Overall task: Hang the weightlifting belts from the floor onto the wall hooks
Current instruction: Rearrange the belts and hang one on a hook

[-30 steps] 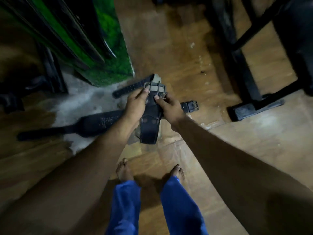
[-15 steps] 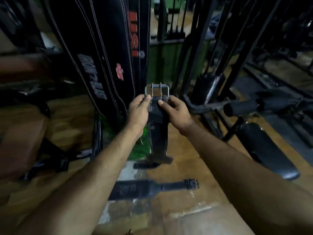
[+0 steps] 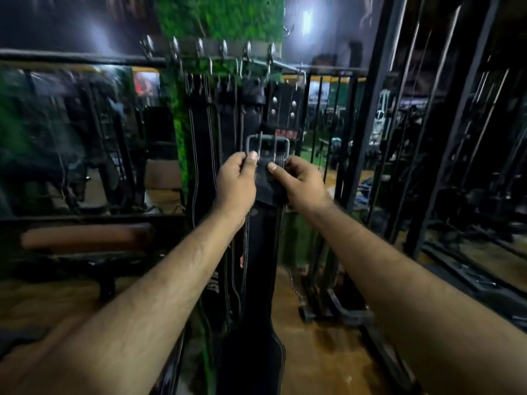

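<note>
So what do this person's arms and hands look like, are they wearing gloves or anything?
No gloves. The left hand and right hand are bare, with short plain nails and no rings that show. Both forearms are bare too: no sleeves, watch or wristband appear anywhere up to the picture's edge. Fine hair shows on the forearms. The picture is dim and a bit blurred, so small marks cannot be told.

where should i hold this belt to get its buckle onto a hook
Hold the belt at its top end, just below the metal buckle, one hand from each side, as the left hand and right hand do. That leaves the buckle frame free to catch a hook, while the strap hangs straight down.
</note>
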Action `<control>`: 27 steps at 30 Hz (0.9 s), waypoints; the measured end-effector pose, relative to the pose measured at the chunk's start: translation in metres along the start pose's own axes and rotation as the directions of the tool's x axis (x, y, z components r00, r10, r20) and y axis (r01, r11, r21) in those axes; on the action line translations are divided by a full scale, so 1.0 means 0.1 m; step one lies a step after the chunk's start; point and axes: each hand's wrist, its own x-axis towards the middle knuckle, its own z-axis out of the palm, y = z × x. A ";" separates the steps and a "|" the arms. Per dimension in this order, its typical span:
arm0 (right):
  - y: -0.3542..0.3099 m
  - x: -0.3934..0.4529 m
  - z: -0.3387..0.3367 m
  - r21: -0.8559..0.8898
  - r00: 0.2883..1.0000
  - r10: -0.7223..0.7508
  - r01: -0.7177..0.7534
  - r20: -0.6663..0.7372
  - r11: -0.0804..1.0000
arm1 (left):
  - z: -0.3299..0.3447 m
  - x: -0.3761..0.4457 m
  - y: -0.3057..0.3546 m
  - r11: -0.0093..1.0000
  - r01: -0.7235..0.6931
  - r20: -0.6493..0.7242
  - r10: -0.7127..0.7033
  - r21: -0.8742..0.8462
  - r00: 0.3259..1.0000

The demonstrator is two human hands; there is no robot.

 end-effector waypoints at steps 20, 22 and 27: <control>-0.99 1.30 1.25 0.127 0.995 -0.083 0.089 -0.056 0.988 | -1.14 1.50 0.73 0.971 -0.030 0.029 0.038 -0.239 0.999; -1.00 1.40 1.33 0.152 0.995 -0.087 0.094 -0.050 0.984 | -1.21 1.64 0.75 0.971 -0.015 0.042 0.026 -0.240 0.999; -0.95 1.64 1.46 0.194 0.988 -0.150 0.153 -0.032 0.969 | -1.24 1.92 0.83 0.962 0.095 -0.047 -0.110 -0.256 0.993</control>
